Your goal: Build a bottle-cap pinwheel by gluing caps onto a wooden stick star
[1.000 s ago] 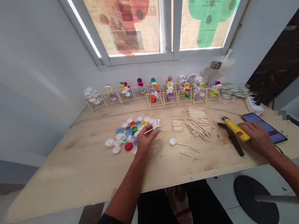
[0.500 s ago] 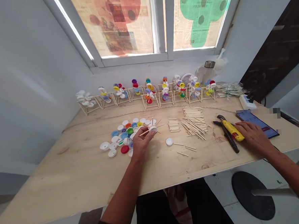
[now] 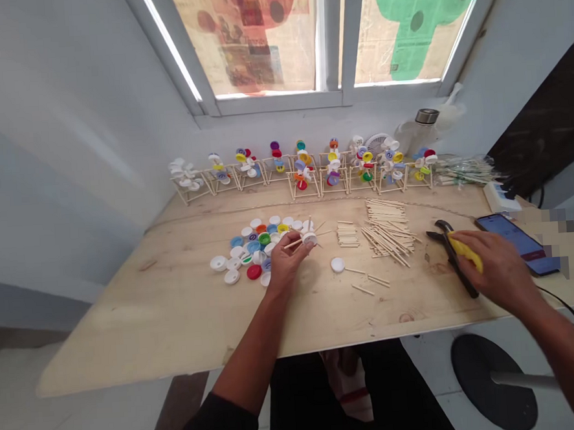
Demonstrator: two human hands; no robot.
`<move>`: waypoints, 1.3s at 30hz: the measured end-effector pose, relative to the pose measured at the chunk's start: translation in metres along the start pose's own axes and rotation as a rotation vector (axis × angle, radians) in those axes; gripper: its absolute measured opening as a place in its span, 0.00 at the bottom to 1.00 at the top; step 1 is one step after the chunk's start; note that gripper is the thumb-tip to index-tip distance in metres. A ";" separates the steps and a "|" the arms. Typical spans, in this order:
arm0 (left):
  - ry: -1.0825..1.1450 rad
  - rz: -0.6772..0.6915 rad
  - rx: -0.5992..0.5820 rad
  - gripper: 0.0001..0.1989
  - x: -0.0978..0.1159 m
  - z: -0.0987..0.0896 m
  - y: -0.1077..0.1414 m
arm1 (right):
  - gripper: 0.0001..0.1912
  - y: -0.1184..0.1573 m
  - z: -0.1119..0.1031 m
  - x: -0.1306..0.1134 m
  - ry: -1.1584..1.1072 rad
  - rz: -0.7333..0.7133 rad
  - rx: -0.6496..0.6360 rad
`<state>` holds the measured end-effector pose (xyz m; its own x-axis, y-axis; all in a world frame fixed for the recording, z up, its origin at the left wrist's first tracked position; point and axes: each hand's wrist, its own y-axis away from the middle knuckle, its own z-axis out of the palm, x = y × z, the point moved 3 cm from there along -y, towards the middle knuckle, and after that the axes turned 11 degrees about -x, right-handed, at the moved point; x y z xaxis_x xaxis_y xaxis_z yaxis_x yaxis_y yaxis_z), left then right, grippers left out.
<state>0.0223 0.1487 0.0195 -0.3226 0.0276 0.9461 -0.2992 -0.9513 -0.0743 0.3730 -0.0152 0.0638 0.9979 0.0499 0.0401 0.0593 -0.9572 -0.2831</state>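
Note:
My left hand (image 3: 288, 261) pinches a white bottle cap (image 3: 309, 239) with several thin wooden sticks poking out around it. Beside and behind that hand lies a loose group of bottle caps, with a red cap (image 3: 254, 272) near its front. At the right, my right hand (image 3: 497, 268) is closed over a yellow tool (image 3: 465, 253), which it partly covers. A black-handled cutting tool (image 3: 458, 269) lies directly beside and partly under the yellow one. Between the hands a single white cap (image 3: 337, 264) rests on the wood near a few loose sticks (image 3: 363, 289).
Stick frames with colored cap wheels (image 3: 333, 173) line the back. A stick pile (image 3: 388, 231) and a small stick stack (image 3: 347, 234) lie mid-table. A phone (image 3: 519, 243), a power strip (image 3: 501, 197) and a bottle (image 3: 425, 129) are at the right.
My right hand has moved from beside the yellow tool to over it and closed on it. My left hand still holds the cap with sticks. The whole view has shifted.

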 end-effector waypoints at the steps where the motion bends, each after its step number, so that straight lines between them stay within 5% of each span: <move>1: 0.000 -0.002 0.001 0.19 -0.001 0.000 0.000 | 0.17 -0.008 0.003 -0.021 -0.083 -0.018 0.008; 7: 0.007 -0.019 -0.003 0.20 -0.006 -0.004 -0.003 | 0.12 -0.053 0.041 -0.139 -0.406 -0.181 -0.109; 12: -0.007 -0.018 -0.025 0.18 -0.006 -0.005 -0.003 | 0.12 -0.078 0.057 -0.181 -0.315 -0.188 -0.134; 18: -0.030 -0.029 -0.022 0.19 -0.004 -0.004 -0.003 | 0.05 -0.089 0.066 -0.187 -0.273 -0.153 -0.158; 27: -0.056 -0.010 -0.025 0.17 0.000 -0.005 -0.005 | 0.13 -0.108 0.050 -0.158 -0.789 0.021 -0.025; 39: -0.063 -0.025 -0.039 0.17 -0.002 -0.003 -0.003 | 0.16 -0.122 0.046 -0.164 -0.812 -0.089 0.001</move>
<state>0.0209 0.1530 0.0171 -0.2576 0.0304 0.9658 -0.3418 -0.9377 -0.0616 0.2036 0.1065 0.0480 0.6957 0.3173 -0.6444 0.1387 -0.9396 -0.3129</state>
